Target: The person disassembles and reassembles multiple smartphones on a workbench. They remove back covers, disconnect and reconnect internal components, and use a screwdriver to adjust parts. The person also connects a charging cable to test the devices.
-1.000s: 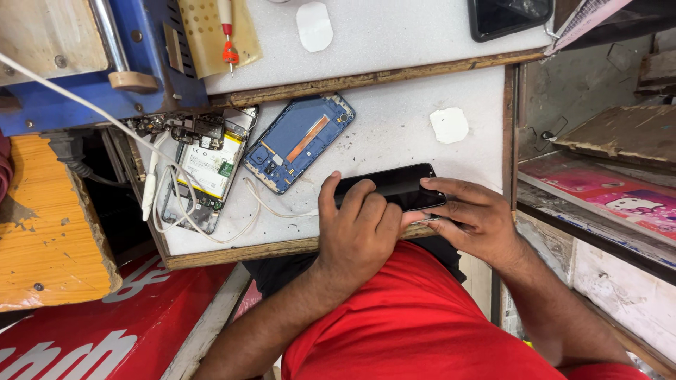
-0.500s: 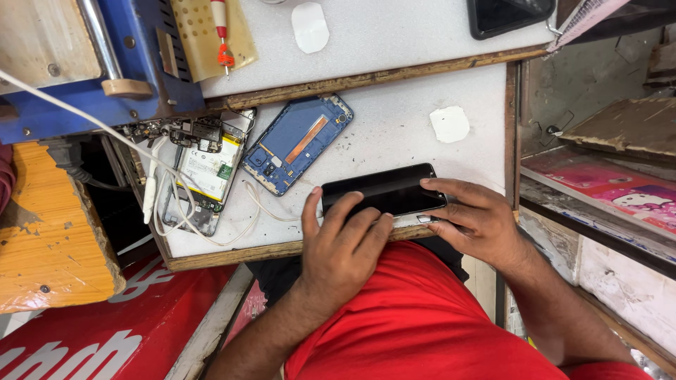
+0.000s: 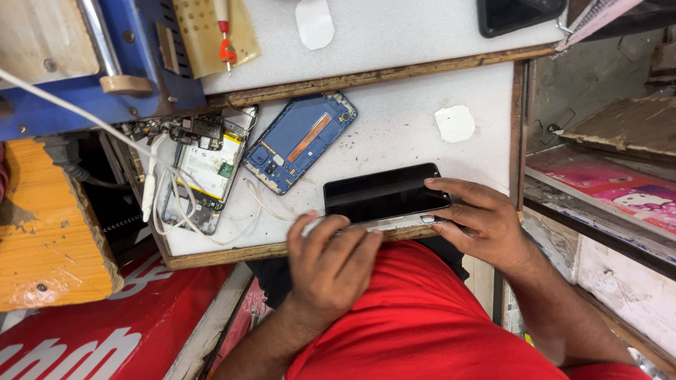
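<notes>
At the bottom of the frame sits the person's red-shirted lap, and just above it the wooden front edge of the white desk (image 3: 394,134). The left hand (image 3: 331,264) lies at that edge in the lower middle, fingers curled over the near long side of a black phone (image 3: 384,193). The right hand (image 3: 479,222) grips the phone's right end, thumb on the glass and fingers wrapped beneath. The phone lies just inside the front edge, screen up, its long axis running left to right with the right end tilted slightly toward the top of the frame.

To its left and above, bare white surface gives open room; the desk's right edge, a wooden strip, stands just beyond the right hand.

Further up and left lies a blue phone frame (image 3: 299,141), slanted toward the upper right, well apart from the black phone. Left of it lies an opened phone body (image 3: 201,172) with its battery showing, white cables looped around it. A small white pad (image 3: 455,123) rests in the upper right. A red-handled screwdriver (image 3: 225,35) lies on the raised shelf at the top.
</notes>
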